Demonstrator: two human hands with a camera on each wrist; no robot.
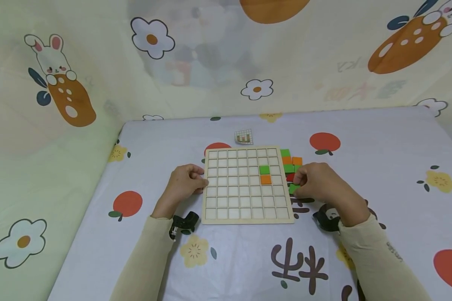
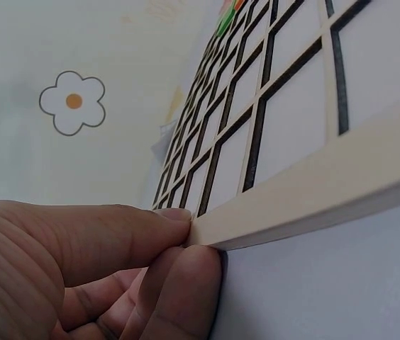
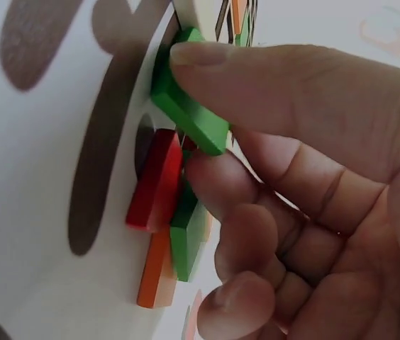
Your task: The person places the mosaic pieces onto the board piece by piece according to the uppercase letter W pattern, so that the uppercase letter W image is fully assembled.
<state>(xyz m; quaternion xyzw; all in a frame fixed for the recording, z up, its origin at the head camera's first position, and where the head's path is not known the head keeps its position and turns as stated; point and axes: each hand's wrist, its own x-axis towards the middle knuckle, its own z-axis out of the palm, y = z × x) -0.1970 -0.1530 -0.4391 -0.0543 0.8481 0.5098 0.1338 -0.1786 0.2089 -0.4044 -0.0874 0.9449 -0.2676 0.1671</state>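
A wooden grid board (image 1: pixel 248 221) lies flat on the table. Inside its grid, a green tile (image 1: pixel 264 169) sits directly above an orange tile (image 1: pixel 265 179), right of centre. My left hand (image 1: pixel 182 182) pinches the board's left edge, thumb on the frame and curled fingers against its side. Beyond the right edge, my right hand (image 1: pixel 318 182) holds a green square tile (image 3: pixel 189 106) between thumb and fingers. Close by in the right wrist view are a loose red tile (image 3: pixel 156 180), another green tile (image 3: pixel 189 234) and an orange tile (image 3: pixel 156 273).
More loose tiles, such as a green one (image 1: pixel 285 152) and an orange one (image 1: pixel 297 160), lie along the board's right side. Behind the board is a small card with a grid picture (image 1: pixel 243 136). A printed cloth (image 1: pixel 135 242) covers the table, with patterned walls behind and left.
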